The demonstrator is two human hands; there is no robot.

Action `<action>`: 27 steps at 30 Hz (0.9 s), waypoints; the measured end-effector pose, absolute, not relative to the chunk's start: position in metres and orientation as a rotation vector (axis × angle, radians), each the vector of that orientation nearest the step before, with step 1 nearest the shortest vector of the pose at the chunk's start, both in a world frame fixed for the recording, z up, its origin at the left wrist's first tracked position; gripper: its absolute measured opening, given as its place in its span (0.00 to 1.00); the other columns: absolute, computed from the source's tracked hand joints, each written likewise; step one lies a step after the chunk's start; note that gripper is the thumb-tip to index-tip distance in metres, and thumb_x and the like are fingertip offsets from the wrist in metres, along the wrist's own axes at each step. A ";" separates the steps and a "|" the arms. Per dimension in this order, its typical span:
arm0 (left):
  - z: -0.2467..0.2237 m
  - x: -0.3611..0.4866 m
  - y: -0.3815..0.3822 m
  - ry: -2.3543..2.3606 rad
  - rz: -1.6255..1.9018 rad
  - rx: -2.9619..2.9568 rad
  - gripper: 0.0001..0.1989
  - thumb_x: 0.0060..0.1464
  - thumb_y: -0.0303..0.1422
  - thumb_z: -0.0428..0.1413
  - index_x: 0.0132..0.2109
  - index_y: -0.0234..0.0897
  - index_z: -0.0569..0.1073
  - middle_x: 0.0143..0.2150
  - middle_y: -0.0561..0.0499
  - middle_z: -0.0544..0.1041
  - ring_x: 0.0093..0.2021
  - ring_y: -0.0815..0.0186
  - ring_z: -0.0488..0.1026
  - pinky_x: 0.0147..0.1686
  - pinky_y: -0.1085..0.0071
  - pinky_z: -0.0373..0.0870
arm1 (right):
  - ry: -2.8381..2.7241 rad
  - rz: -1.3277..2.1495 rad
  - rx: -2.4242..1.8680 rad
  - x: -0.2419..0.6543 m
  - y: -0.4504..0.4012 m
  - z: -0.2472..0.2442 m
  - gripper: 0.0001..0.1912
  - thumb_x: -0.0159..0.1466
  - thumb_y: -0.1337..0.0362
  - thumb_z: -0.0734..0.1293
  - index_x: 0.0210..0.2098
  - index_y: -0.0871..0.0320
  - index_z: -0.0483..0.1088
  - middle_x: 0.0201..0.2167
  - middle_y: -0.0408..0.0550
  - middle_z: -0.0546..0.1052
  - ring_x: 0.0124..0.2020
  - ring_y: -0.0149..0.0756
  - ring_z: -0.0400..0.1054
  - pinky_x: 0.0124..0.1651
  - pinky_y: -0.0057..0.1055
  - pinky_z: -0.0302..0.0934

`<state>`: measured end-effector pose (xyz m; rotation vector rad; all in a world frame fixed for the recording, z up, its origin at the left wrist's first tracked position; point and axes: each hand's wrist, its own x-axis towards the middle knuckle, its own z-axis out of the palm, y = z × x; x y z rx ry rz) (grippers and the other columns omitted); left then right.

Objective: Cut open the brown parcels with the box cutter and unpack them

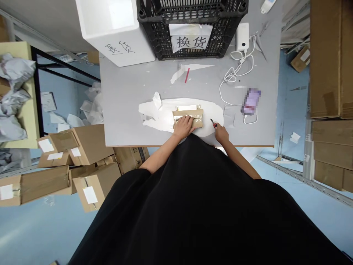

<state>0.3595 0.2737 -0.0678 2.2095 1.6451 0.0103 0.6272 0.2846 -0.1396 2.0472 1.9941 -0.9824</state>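
Right hand (221,133) beside table edge (248,146)

This is a parcel warehouse room, I think, where returned goods are handled. On my grey workbench (124,92) lies a taped cardboard parcel (196,118). A black plastic crate (156,25) has a paper sign (190,38) saying "exchange goods", and a white box (116,33) is written "returns". Many cardboard cartons (91,145) and grey mailing bags (16,70) are around me.

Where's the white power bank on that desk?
In the head view, the white power bank sits near the far edge of the grey table, just right of the black plastic crate, with a white cable trailing from it.
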 end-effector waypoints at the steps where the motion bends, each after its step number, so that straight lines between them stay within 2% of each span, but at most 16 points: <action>1: -0.066 0.361 0.274 1.653 -0.003 2.207 0.27 0.65 0.47 0.47 0.63 0.34 0.65 0.57 0.35 0.70 0.57 0.46 0.65 0.56 0.55 0.61 | 2.003 -0.922 2.049 0.623 0.284 -0.143 0.24 0.71 0.63 0.50 0.61 0.63 0.63 0.50 0.65 0.73 0.51 0.53 0.64 0.50 0.44 0.61; 9: -0.061 0.363 0.290 1.595 -0.076 2.169 0.26 0.57 0.45 0.59 0.55 0.32 0.66 0.54 0.35 0.70 0.55 0.45 0.66 0.53 0.54 0.61 | 2.053 -0.660 2.214 0.609 0.283 -0.161 0.17 0.70 0.66 0.53 0.48 0.65 0.69 0.47 0.67 0.69 0.50 0.53 0.62 0.52 0.47 0.57; 11: -0.061 0.363 0.294 1.591 -0.084 2.168 0.26 0.56 0.45 0.60 0.54 0.32 0.66 0.53 0.34 0.71 0.55 0.45 0.66 0.52 0.54 0.61 | 2.006 -0.643 2.224 0.609 0.286 -0.160 0.17 0.69 0.66 0.53 0.48 0.66 0.69 0.47 0.68 0.70 0.52 0.55 0.61 0.53 0.48 0.57; 14: -0.062 0.365 0.298 1.591 -0.094 2.165 0.26 0.55 0.44 0.61 0.53 0.30 0.67 0.53 0.33 0.71 0.55 0.44 0.66 0.51 0.54 0.62 | 2.006 -0.661 2.281 0.603 0.295 -0.152 0.19 0.69 0.63 0.55 0.52 0.68 0.67 0.51 0.70 0.68 0.56 0.57 0.60 0.56 0.50 0.56; 16: -0.063 0.366 0.301 1.589 -0.102 2.153 0.26 0.55 0.43 0.62 0.52 0.29 0.67 0.53 0.32 0.71 0.55 0.44 0.66 0.51 0.54 0.63 | 2.110 -0.816 2.322 0.591 0.306 -0.143 0.22 0.70 0.60 0.55 0.57 0.67 0.65 0.54 0.70 0.67 0.58 0.55 0.59 0.59 0.50 0.56; 20: -0.061 0.367 0.304 1.583 -0.116 2.106 0.26 0.54 0.41 0.62 0.54 0.30 0.68 0.54 0.31 0.71 0.58 0.42 0.64 0.53 0.51 0.62 | 2.339 -1.593 2.061 0.561 0.337 -0.126 0.27 0.69 0.54 0.57 0.65 0.58 0.59 0.61 0.62 0.66 0.58 0.45 0.63 0.61 0.44 0.60; 24: -0.061 0.367 0.303 1.571 -0.125 2.100 0.24 0.54 0.41 0.61 0.53 0.30 0.70 0.54 0.32 0.71 0.59 0.40 0.63 0.53 0.48 0.61 | 2.376 -1.896 1.737 0.545 0.358 -0.114 0.29 0.60 0.55 0.68 0.60 0.54 0.67 0.61 0.56 0.68 0.62 0.46 0.61 0.63 0.45 0.60; 27: -0.064 0.366 0.301 1.551 -0.108 2.122 0.23 0.56 0.42 0.59 0.54 0.33 0.72 0.55 0.33 0.71 0.59 0.40 0.63 0.52 0.47 0.61 | 2.155 -2.088 1.744 0.544 0.363 -0.106 0.28 0.58 0.58 0.69 0.58 0.54 0.70 0.60 0.53 0.69 0.55 0.44 0.67 0.56 0.43 0.67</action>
